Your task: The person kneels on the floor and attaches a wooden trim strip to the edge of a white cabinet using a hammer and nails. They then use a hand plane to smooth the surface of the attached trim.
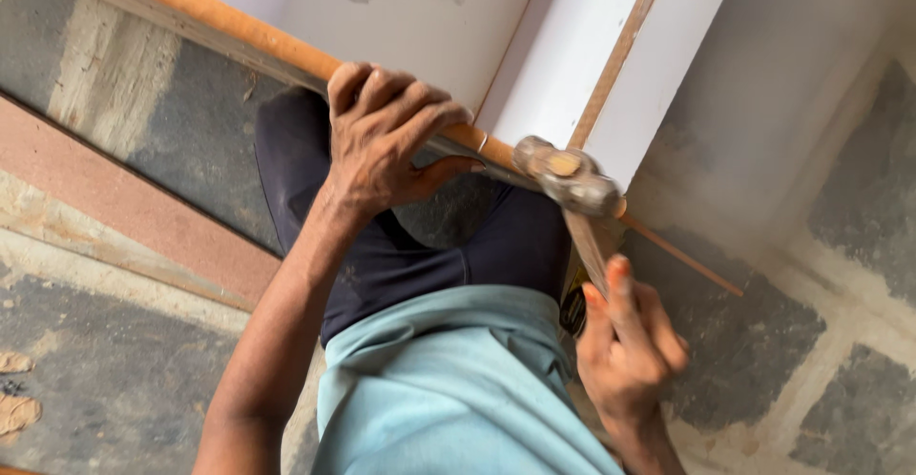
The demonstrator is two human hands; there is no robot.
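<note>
The wooden edging strip lies along the upper edge of the white marbled panel, the left hand clamped over it, while the right hand's grip is closed on the hammer at the strip's end, fixing apparently unfinished.

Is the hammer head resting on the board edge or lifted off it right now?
Cannot tell: the hammer head overlaps the board edge; contact is unclear.
</note>
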